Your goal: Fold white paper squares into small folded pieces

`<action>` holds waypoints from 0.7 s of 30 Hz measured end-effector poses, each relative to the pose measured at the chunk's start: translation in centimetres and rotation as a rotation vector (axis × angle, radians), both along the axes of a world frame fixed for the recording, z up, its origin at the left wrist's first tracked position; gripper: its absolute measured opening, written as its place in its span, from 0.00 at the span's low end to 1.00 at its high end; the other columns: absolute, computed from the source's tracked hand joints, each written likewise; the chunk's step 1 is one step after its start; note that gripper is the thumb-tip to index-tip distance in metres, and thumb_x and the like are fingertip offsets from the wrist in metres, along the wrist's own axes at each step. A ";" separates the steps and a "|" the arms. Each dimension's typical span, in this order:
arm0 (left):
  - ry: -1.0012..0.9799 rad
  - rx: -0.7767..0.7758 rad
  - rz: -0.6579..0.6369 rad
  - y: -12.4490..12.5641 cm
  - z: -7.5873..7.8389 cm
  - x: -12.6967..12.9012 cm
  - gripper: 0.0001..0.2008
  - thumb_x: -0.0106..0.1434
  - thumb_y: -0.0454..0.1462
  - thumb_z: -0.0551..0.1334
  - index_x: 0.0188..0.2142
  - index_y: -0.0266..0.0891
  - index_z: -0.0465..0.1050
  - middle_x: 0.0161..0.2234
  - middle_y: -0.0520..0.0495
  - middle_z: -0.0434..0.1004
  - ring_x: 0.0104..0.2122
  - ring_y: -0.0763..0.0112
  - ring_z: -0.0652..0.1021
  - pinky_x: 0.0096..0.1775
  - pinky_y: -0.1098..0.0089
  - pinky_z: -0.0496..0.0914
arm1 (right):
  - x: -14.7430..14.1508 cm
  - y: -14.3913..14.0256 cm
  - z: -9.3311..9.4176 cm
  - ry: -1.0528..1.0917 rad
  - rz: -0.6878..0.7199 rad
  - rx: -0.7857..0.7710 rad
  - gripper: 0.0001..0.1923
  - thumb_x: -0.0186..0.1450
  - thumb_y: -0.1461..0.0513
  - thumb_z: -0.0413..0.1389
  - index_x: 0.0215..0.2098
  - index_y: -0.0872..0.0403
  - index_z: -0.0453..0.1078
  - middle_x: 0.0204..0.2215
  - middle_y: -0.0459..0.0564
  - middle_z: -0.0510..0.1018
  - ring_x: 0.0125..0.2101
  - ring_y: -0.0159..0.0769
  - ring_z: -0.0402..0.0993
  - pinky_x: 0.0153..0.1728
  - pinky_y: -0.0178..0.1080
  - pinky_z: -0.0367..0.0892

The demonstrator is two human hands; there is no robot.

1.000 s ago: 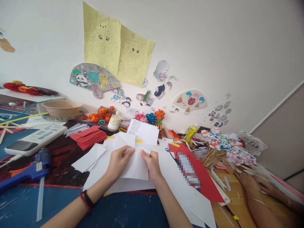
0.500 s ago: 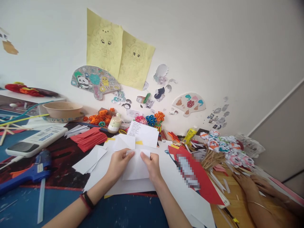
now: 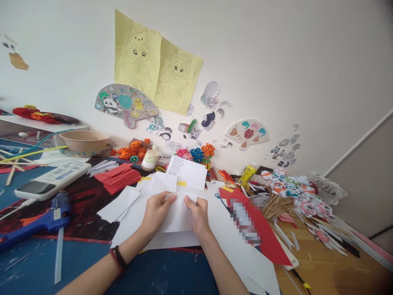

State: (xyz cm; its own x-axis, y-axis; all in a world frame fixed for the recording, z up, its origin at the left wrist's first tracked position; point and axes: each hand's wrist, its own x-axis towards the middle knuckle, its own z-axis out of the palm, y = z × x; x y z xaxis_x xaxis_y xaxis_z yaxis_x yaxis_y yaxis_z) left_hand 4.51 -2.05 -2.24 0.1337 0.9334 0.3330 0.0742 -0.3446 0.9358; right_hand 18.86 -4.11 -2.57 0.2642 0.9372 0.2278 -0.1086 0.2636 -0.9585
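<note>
Between my two hands is a small sheet of white paper (image 3: 179, 217), held just above larger white sheets on the table. My left hand (image 3: 156, 209) pinches its upper left edge, thumb on top. On the upper right edge my right hand (image 3: 197, 211) grips the same sheet with the thumb pressed down. The fingers behind the paper are hidden. Just beyond lie folded white papers (image 3: 162, 182) and a white sheet with printed lines (image 3: 188, 174). Left of my left hand are loose white slips (image 3: 118, 204) and a fanned stack of red paper (image 3: 118, 178).
A blue glue gun (image 3: 57, 215) with a glue stick and a white power strip (image 3: 52, 180) lie at left. A glue bottle (image 3: 150, 158) stands behind. On the right are a red sheet (image 3: 273, 246), a yellow bottle (image 3: 247, 175) and wrapped white bundles (image 3: 302, 190).
The other person's hands and arm at the right have left the view. The scene has shifted slightly to the right. My hands keep their hold on the white paper.
</note>
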 end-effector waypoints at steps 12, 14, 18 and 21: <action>-0.012 -0.012 0.003 0.0 -0.2 0.2 0.20 0.58 0.49 0.57 0.34 0.34 0.75 0.24 0.48 0.77 0.27 0.64 0.75 0.28 0.71 0.66 | -0.2 -0.3 0.5 0.023 -0.022 -0.022 0.19 0.54 0.52 0.61 0.31 0.62 0.76 0.26 0.54 0.79 0.28 0.43 0.73 0.30 0.40 0.67; -0.010 -0.013 0.000 0.0 -0.1 0.1 0.20 0.58 0.49 0.57 0.34 0.34 0.75 0.23 0.49 0.76 0.26 0.65 0.75 0.27 0.72 0.66 | 0.0 -0.2 0.6 0.007 -0.006 -0.035 0.19 0.54 0.51 0.61 0.31 0.62 0.76 0.26 0.54 0.78 0.27 0.42 0.73 0.29 0.39 0.67; 0.002 0.007 0.020 0.1 0.2 -0.3 0.19 0.58 0.49 0.57 0.32 0.34 0.74 0.24 0.49 0.76 0.25 0.68 0.73 0.25 0.74 0.63 | 0.5 -0.1 1.0 -0.007 0.117 -0.092 0.19 0.52 0.52 0.62 0.31 0.62 0.76 0.27 0.54 0.79 0.27 0.42 0.73 0.29 0.40 0.67; -0.004 0.010 0.034 0.2 0.5 -0.4 0.19 0.57 0.50 0.57 0.27 0.35 0.72 0.21 0.51 0.72 0.22 0.72 0.69 0.22 0.75 0.60 | 0.8 0.0 1.2 -0.018 0.212 -0.089 0.19 0.51 0.54 0.64 0.35 0.60 0.76 0.31 0.55 0.80 0.30 0.44 0.75 0.33 0.42 0.68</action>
State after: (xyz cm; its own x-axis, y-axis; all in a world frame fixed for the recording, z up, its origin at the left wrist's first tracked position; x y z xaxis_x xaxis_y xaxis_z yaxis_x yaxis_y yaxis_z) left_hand 4.13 -1.84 -1.74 0.1010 0.9338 0.3432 0.0820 -0.3516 0.9325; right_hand 19.71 -4.14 -1.33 0.0563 0.9878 0.1450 -0.1355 0.1514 -0.9791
